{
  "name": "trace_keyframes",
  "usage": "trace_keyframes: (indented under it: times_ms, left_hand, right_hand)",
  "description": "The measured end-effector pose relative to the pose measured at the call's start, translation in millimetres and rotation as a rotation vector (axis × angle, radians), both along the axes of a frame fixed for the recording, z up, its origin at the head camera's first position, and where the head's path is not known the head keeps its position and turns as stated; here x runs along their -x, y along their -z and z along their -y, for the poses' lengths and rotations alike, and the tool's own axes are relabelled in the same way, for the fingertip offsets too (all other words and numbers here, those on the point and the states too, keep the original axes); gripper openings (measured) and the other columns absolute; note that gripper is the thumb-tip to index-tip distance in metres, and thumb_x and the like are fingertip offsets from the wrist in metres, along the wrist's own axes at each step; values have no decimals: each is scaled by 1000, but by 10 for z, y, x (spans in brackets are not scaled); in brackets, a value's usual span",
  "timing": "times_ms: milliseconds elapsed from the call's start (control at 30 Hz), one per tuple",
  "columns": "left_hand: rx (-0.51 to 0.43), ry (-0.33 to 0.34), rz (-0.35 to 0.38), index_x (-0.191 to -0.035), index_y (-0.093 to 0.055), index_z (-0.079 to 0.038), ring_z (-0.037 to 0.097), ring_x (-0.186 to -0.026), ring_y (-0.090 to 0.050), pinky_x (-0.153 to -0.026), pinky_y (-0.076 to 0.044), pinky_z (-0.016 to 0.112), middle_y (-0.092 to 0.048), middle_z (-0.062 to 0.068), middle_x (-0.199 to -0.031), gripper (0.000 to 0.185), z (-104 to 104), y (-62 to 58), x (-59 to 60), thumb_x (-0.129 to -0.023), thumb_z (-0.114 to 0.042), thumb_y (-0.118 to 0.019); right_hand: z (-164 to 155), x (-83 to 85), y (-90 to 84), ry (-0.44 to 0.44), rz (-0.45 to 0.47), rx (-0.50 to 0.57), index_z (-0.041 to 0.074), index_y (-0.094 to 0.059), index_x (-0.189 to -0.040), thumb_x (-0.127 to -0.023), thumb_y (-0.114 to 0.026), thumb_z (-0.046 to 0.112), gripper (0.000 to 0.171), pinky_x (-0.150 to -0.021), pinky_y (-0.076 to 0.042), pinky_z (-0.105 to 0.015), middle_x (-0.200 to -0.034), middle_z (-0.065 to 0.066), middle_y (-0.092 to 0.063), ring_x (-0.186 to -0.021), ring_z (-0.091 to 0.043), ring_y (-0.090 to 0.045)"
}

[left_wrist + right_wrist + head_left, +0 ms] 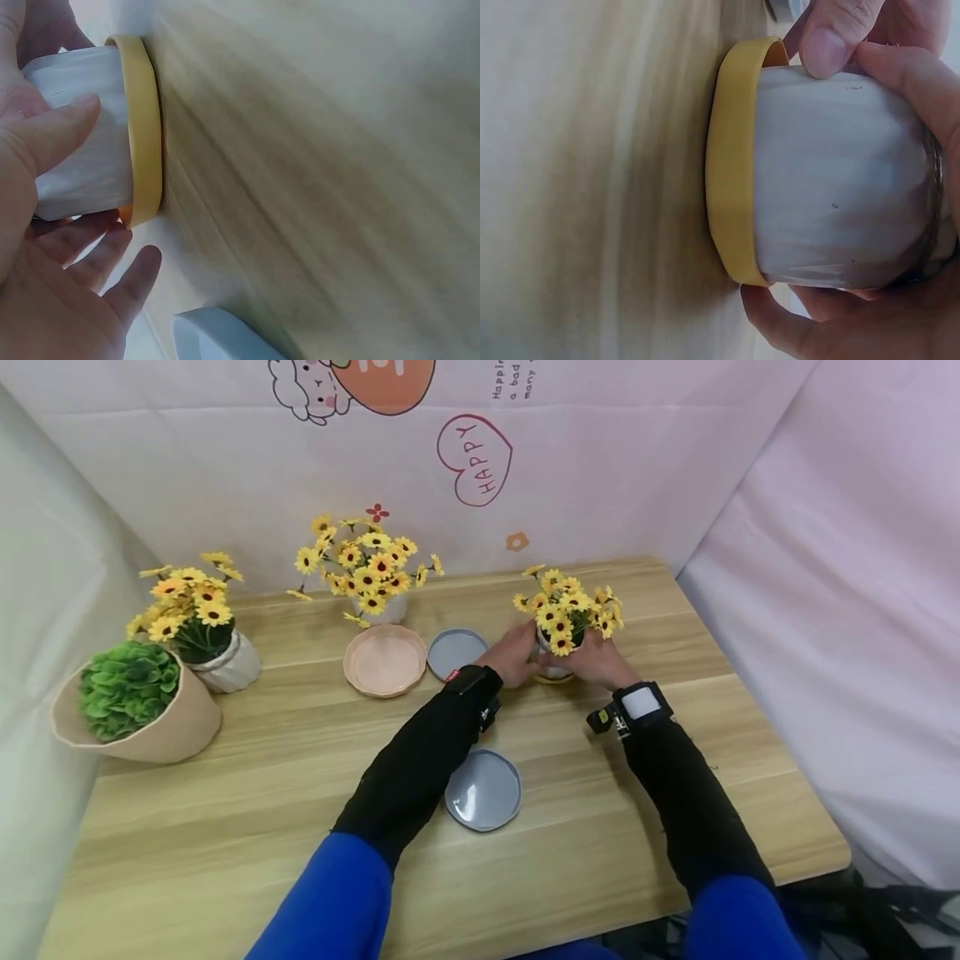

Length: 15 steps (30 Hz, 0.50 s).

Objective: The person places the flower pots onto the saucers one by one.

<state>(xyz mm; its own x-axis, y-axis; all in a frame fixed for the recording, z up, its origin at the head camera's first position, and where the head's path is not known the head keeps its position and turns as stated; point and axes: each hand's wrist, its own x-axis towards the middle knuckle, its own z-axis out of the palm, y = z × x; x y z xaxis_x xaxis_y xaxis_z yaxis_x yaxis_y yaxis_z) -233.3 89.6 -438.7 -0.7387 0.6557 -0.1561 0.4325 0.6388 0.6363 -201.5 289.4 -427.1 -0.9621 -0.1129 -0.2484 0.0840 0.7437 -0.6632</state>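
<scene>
Both our left hand [513,656] and right hand [600,662] cup the white pot [840,172] of yellow flowers [568,608], fingers curled round its ribbed sides as it sits in a yellow saucer [731,161] on the far right of the table [225,827]. It looks like glazed ceramic, probably smooth, slippery, breakable and top-heavy, so we judge a low hold on the body safest.

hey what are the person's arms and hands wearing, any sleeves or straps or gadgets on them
Both arms wear black forearm sleeves with bright blue sleeves above them. The hands are bare. The left hand has a black wrist strap with a small red mark. The right hand has a black wrist band carrying a white rectangular patch and a small black unit with a yellow spot.
</scene>
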Motion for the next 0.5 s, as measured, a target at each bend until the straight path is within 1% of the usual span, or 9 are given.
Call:
trace_keyframes:
  times_ms: [167, 233, 333, 500]
  left_hand:
    - [10, -12, 0, -167, -15, -3, 30, -161, -28, -132, -30, 39, -30, 19, -171, 78, -62, -28, 84, -108, -22, -62]
    - [7, -23, -2, -166, -18, -3, 30, -160, -31, -131, -31, 39, -33, 18, -170, 74, -88, -21, 119, -108, -21, -61]
    - [-1, -47, -1, -164, -23, -5, 30, -158, -34, -129, -34, 39, -36, 17, -168, 70, -132, 4, 180, -108, -20, -62]
    - [-12, -79, 16, -165, -24, -8, 30, -159, -33, -129, -34, 41, -37, 14, -169, 71, -199, 18, 246, -107, -18, -63]
  right_hand:
    - [-46, 112, 1, 18, 15, -16, 16, -31, -165, -79, -80, 74, 115, -120, -42, -60, -164, -22, -42, -149, -44, -44]
    - [-59, 163, -5, 23, 32, -42, 15, -28, -166, -77, -78, 78, 120, -120, -41, -62, -165, -24, -40, -150, -46, -42]
    - [-82, 233, -3, 24, 37, -63, 13, -26, -167, -76, -77, 80, 124, -121, -40, -62, -166, -26, -39, -151, -47, -40]
    - [-98, 290, -12, 41, 47, -61, 9, -27, -166, -78, -79, 77, 123, -122, -39, -62, -166, -27, -37, -152, -48, -38]
